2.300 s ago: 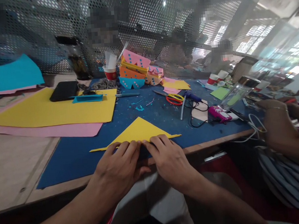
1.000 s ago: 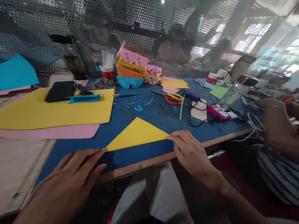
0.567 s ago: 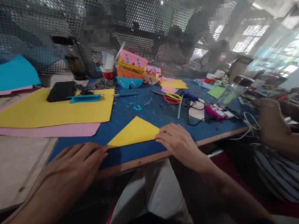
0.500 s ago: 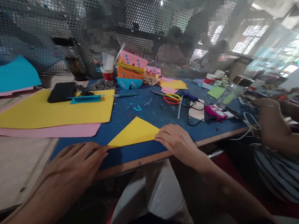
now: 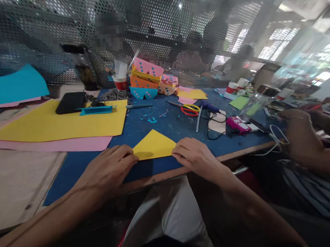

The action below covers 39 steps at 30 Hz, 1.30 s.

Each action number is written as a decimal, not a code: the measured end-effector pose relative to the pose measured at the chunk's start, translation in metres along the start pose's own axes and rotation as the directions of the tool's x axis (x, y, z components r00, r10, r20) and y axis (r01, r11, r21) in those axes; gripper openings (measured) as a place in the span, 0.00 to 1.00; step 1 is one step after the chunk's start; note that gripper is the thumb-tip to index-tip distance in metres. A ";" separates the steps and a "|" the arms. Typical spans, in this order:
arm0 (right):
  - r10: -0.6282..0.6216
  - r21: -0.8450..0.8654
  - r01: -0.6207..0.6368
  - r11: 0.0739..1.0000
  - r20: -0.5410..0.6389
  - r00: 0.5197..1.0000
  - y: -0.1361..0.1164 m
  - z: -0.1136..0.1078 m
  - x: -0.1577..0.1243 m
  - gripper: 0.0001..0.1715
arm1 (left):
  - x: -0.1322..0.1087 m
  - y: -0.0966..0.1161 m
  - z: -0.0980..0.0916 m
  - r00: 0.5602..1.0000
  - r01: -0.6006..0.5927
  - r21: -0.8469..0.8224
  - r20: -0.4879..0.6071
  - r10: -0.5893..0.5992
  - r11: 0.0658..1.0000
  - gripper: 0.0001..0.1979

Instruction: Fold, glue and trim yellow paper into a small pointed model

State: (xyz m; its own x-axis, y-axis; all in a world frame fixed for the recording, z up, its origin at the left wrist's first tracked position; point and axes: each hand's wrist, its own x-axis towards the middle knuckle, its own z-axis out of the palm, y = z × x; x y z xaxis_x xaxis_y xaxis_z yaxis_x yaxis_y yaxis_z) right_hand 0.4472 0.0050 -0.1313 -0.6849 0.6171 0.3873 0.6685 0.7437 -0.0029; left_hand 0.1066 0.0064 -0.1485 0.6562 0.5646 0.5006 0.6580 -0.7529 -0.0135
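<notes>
A yellow paper triangle [image 5: 154, 146] lies flat on the blue table mat [image 5: 154, 169], its peak pointing away from me and its long edge close to the table's front. My left hand [image 5: 113, 166] is closed at the left corner, thumb and fingers pressed together over the paper. At the opposite corner, my right hand [image 5: 194, 153] pinches the paper with bent fingers. Both corner tips are hidden under the fingers.
Large yellow [image 5: 97, 124] and pink sheets lie at left under a black phone [image 5: 71, 103]. Scissors [image 5: 190, 109], a blue glue gun [image 5: 209, 106] and folded paper pieces [image 5: 146, 79] sit behind. A co-worker's arm [image 5: 301, 132] rests at right.
My left hand has slid right and now covers more of the triangle's left corner. My right hand stays at the right corner.
</notes>
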 end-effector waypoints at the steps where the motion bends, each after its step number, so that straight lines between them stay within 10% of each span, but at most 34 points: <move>1: 0.008 0.019 -0.008 1.000 -0.002 1.000 0.000 0.000 -0.001 0.08 | 0.000 0.000 -0.001 1.000 0.014 -0.027 0.013 -0.014 1.000 0.18; 11: 0.067 0.115 -0.070 0.991 0.032 0.997 0.001 -0.001 0.005 0.09 | 0.013 -0.009 -0.011 0.950 0.276 -0.240 0.216 -0.225 0.931 0.17; 23: 0.392 0.329 -0.434 0.839 0.189 0.900 0.003 0.002 0.024 0.09 | 0.030 -0.021 -0.014 0.827 0.519 -0.288 0.407 -0.388 0.805 0.13; 39: 0.506 0.265 -0.526 0.808 0.146 0.850 -0.003 0.013 0.019 0.07 | -0.002 0.002 0.002 0.991 0.103 -0.055 0.094 -0.098 0.993 0.14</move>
State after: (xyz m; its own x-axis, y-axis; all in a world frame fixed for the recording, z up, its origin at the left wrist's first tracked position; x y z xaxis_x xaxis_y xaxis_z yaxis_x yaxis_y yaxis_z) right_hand 0.4285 0.0182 -0.1354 -0.2865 0.9383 0.1936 0.8239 0.3444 -0.4501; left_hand 0.1070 0.0044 -0.1508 0.6204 0.6647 0.4162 0.7008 -0.7081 0.0863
